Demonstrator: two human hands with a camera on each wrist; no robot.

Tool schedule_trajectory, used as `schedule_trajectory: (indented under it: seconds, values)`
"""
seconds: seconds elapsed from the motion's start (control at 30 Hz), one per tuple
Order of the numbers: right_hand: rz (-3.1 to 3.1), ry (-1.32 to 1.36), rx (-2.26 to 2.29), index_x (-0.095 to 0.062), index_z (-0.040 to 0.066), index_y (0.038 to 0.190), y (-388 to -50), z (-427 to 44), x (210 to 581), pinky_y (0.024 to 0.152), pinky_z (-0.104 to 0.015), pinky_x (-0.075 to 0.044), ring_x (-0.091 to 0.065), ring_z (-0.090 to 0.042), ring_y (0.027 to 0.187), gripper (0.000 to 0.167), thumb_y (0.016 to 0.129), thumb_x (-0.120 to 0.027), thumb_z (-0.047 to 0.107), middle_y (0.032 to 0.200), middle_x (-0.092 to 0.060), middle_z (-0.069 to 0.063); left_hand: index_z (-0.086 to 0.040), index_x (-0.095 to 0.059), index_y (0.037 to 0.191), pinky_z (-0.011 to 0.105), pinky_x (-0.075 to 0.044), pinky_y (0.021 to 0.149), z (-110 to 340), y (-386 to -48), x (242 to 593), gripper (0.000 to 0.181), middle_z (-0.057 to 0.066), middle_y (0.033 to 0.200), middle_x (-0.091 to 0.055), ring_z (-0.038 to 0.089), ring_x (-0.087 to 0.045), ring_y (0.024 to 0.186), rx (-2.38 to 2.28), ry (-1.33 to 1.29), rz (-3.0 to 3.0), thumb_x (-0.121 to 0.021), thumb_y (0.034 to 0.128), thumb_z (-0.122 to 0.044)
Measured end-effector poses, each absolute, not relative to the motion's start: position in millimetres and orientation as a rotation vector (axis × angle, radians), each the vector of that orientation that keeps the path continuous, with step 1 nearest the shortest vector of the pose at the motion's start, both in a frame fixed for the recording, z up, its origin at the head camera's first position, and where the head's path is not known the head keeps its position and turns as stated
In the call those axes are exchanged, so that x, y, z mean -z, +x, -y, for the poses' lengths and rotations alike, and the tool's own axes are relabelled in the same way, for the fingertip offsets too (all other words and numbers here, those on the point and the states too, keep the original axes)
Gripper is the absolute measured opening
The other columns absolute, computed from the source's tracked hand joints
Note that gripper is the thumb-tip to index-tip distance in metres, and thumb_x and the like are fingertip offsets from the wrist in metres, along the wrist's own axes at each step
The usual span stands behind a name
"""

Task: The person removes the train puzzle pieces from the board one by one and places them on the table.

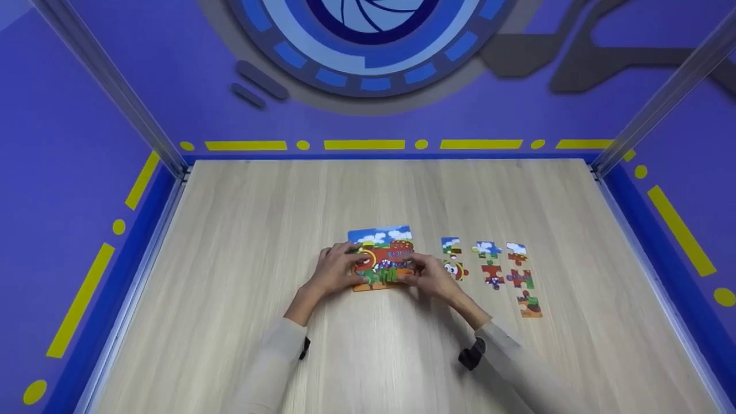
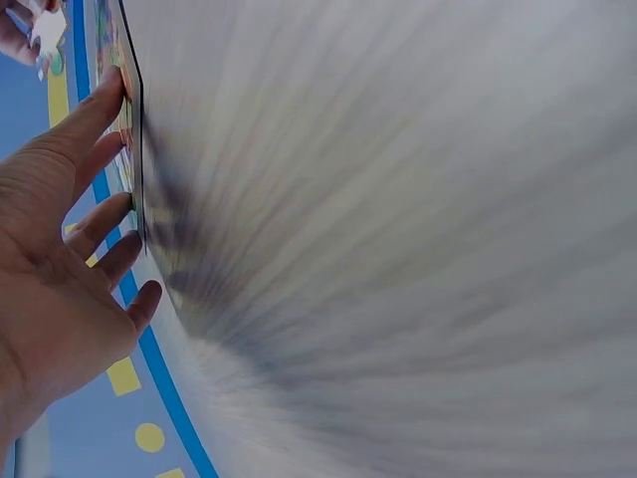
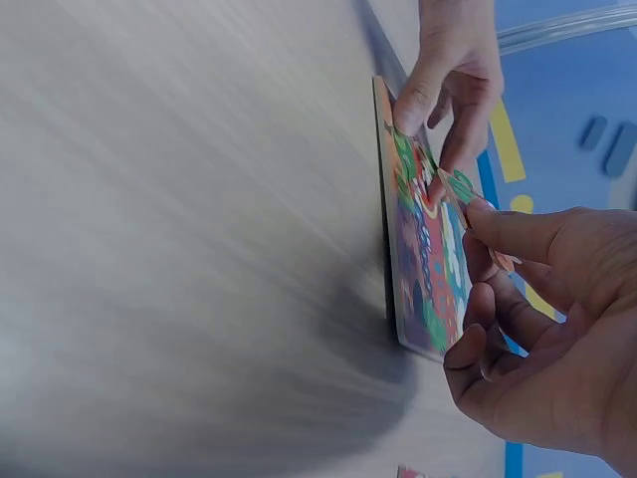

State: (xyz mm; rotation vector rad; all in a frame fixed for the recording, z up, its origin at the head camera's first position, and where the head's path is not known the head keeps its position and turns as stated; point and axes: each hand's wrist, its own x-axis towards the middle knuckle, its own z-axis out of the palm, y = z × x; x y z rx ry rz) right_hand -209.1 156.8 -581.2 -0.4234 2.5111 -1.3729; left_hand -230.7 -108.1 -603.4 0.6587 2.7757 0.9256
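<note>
A jigsaw puzzle board [image 1: 379,237] with a cartoon picture of blue sky, clouds and a red figure lies in the middle of the table. My left hand [image 1: 336,269] rests at its left side, thumb and fingertips touching the board; the left wrist view shows these fingers [image 2: 105,214] fairly straight. Over the board's right part, my right hand [image 1: 434,277] pinches a small puzzle piece [image 3: 458,189] between thumb and fingers. That piece is tilted and held above the picture in the right wrist view. Its pale back [image 2: 48,32] shows in the left wrist view.
Several loose puzzle pieces [image 1: 491,273] lie spread out right of the board, one [image 1: 452,269] close beside my right hand. The wooden table [image 1: 241,230] is bordered by blue and purple walls [image 1: 172,86] at the back and both sides.
</note>
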Motion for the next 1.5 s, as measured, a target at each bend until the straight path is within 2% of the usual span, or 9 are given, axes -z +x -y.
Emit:
schedule_trajectory:
  seconds: [0.23,0.67,0.83,0.93,1.07,1.23,1.37,1.5]
  values:
    - [-2.528,-0.421,1.388,-0.072,0.004,0.122,-200.0,-180.2,576.5,0.068,-0.020,-0.041,-0.051,-0.013,0.078,0.032,0.090,-0.075,0.007,0.092,-0.066,-0.010,-0.017,-0.068,0.134,0.065,-0.027,0.113,105.6,-231.7,600.3,0.053,0.014,0.151,-0.053,0.038,-0.044,0.141,-0.889,0.644,-2.780,-0.081,0.0868,-0.035]
    - [-2.568,-0.497,1.351,-0.072,0.004,0.123,-188.6,-239.0,569.8,0.076,-0.021,-0.045,-0.055,-0.005,0.084,0.032,0.091,-0.075,0.009,0.111,-0.073,-0.016,-0.020,-0.068,0.135,0.062,-0.029,0.110,105.4,-230.5,601.8,0.053,0.012,0.150,-0.054,0.037,-0.046,0.140,-0.817,0.623,-2.815,-0.081,0.0861,-0.037]
    - [-2.569,-0.413,1.336,-0.070,0.005,0.126,-189.1,-260.8,566.6,0.072,-0.020,-0.045,-0.054,-0.004,0.081,0.034,0.092,-0.074,0.010,0.099,-0.069,-0.011,-0.019,-0.068,0.135,0.062,-0.029,0.111,105.6,-230.7,601.2,0.052,0.012,0.150,-0.053,0.036,-0.045,0.141,-0.823,0.620,-2.811,-0.080,0.0874,-0.037]
    - [-2.567,-0.365,1.341,-0.065,0.002,0.131,-190.4,-272.4,563.9,0.069,-0.021,-0.043,-0.052,-0.004,0.076,0.041,0.091,-0.074,0.007,0.090,-0.065,-0.008,-0.019,-0.068,0.135,0.063,-0.028,0.111,105.3,-230.3,601.7,0.052,0.013,0.150,-0.054,0.036,-0.044,0.141,-0.832,0.621,-2.810,-0.080,0.0874,-0.037]
    - [-2.524,-0.405,1.412,-0.056,-0.006,0.131,-189.5,-287.7,560.0,0.065,-0.021,-0.042,-0.052,-0.004,0.069,0.045,0.090,-0.074,0.000,0.084,-0.066,-0.013,-0.018,-0.068,0.134,0.065,-0.026,0.110,105.1,-229.2,601.9,0.052,0.014,0.149,-0.054,0.038,-0.045,0.140,-0.862,0.628,-2.805,-0.081,0.0869,-0.036]
    - [-2.474,-0.361,1.445,-0.058,-0.008,0.119,-185.9,-302.1,557.6,0.067,-0.020,-0.047,-0.056,-0.003,0.074,0.034,0.091,-0.073,0.001,0.089,-0.067,-0.014,-0.017,-0.068,0.134,0.065,-0.025,0.110,105.5,-229.6,602.0,0.053,0.014,0.150,-0.054,0.039,-0.044,0.140,-0.881,0.635,-2.800,-0.081,0.0863,-0.035]
    - [-2.465,-0.261,1.402,-0.060,-0.006,0.121,-182.5,-312.1,557.6,0.070,-0.022,-0.047,-0.059,-0.006,0.080,0.035,0.091,-0.074,0.006,0.097,-0.067,-0.016,-0.018,-0.068,0.135,0.066,-0.024,0.111,105.5,-229.4,601.9,0.054,0.015,0.150,-0.053,0.040,-0.044,0.140,-0.885,0.636,-2.802,-0.081,0.0860,-0.035]
    - [-2.461,-0.246,1.354,-0.061,-0.004,0.122,-179.4,-321.9,559.1,0.068,-0.023,-0.045,-0.057,-0.007,0.079,0.035,0.091,-0.074,0.007,0.098,-0.068,-0.017,-0.017,-0.067,0.135,0.066,-0.025,0.111,105.5,-228.5,602.2,0.053,0.015,0.150,-0.053,0.040,-0.045,0.140,-0.894,0.636,-2.803,-0.081,0.0864,-0.036]
